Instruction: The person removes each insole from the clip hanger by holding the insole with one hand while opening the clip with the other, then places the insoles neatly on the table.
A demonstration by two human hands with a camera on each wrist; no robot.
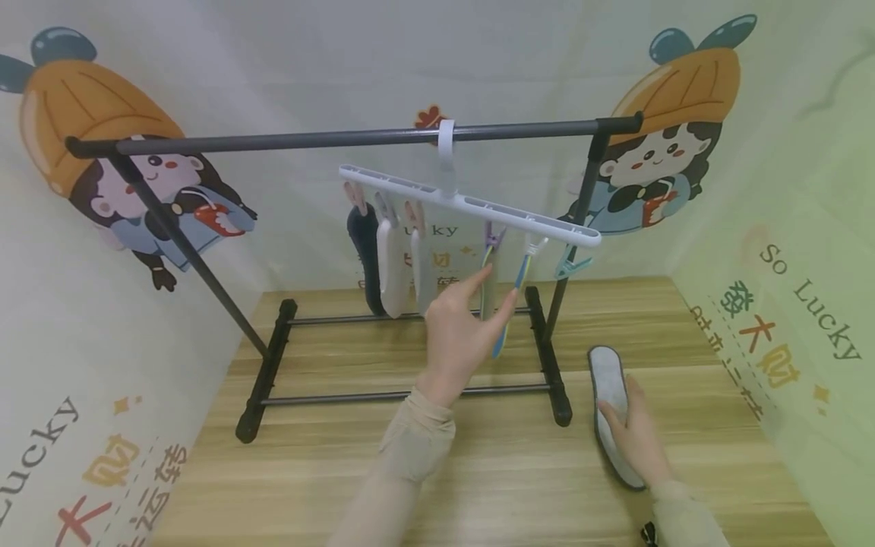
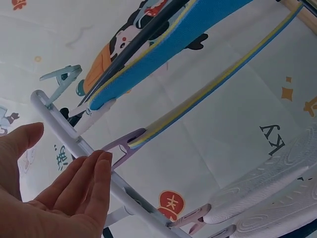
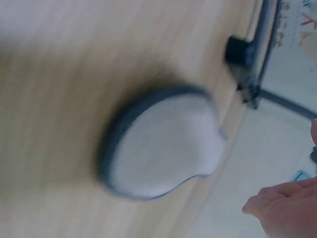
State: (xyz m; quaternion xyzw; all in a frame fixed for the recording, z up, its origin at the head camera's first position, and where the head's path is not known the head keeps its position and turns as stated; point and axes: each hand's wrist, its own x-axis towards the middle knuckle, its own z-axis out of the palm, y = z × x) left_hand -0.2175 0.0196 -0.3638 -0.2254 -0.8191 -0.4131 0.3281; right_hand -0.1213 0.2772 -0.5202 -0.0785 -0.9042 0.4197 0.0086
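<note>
A white clip hanger [image 1: 472,203] hangs by its hook from a dark rail. Two thin blue-and-yellow insoles [image 2: 173,54] hang from it, one by a purple clip [image 2: 126,146], the other by a white clip [image 2: 94,116]. My left hand [image 1: 456,327] is beside them, thumb and fingers spread and holding nothing. At the hanger's end is a teal clip [image 1: 573,264] with nothing in it. On the table lies a grey insole with a dark edge [image 1: 608,372]. My right hand [image 1: 636,437] is over its right side, fingers extended; contact is unclear.
Two white insoles [image 1: 391,273] and a dark insole [image 1: 365,258] hang from clips on the hanger's left half. The dark metal rack [image 1: 273,142] stands on the wooden table [image 1: 307,471], its feet and lower bars around the hanging insoles. Printed cloth [image 1: 772,190] surrounds it.
</note>
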